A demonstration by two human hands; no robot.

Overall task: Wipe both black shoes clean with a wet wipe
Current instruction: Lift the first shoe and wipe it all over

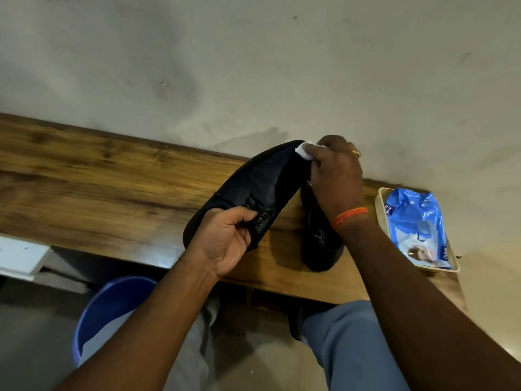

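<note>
Black shoe [253,187] gripped by left hand [225,238], right hand [335,176] pinching white wipe [390,149] against its toe

Single head-worn view, looking forward and steeply down, close above both hands; wooden shelf [112,176] beyond them, wall [253,66] behind it.

A person's left hand [225,238] grips a black shoe [253,190] at its laced opening, holding it tilted above a wooden table [98,176], while the right hand [335,176] presses a white wet wipe [390,149] against the toe, far from that grip. Just right of the gripped shoe, the second black shoe [320,244] rests on the table, with a blue wipes pack [414,221] in a tray [379,198] beyond
</note>
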